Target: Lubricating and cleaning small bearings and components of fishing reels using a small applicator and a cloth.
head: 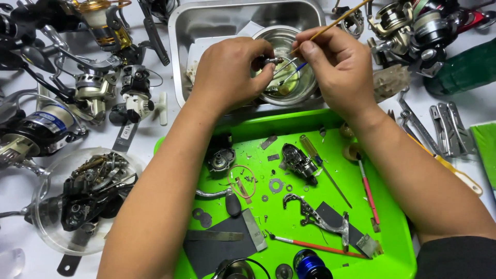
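Labels: pale rectangular tag [125, 135] with dark marking lying on the white table [155, 132] left of the green tray, beside a white-and-black reel body [137, 95]. Blue oval label on the dark reel [44, 126] at the far left. No packages in view.

Containers: rectangular steel pan [181, 31] at top centre, holding a round steel bowl [305, 88] with yellowish liquid and a folded white cloth [199, 51] along its left side. Green tray [395, 222] at bottom centre, carrying a dark reel housing [298, 161], a silver handle arm [315, 217], a flat washer [275, 185], small gears and screws, a yellow-handled screwdriver [310, 147], a red-handled brush [320, 247], a blue spool [308, 263] and grey abrasive sheets [214, 248]. Clear round dish [44, 227] at lower left, filled with dark reel parts and springs.

Item in hand: small metal part [274, 61], silvery, short and shaft-like, held above the bowl; finer detail too small to tell.

Left hand [230, 72]: closed in a narrow pinch on the small metal part, thumb beneath, fingertips above.

Right hand [336, 64]: closed around a thin wooden-handled brush [336, 21], handle slanting up to the right, tip touching or just beside the part over the bowl.

Surroundings: further reels [413, 26] at upper right, steel pliers [449, 129] on the right.
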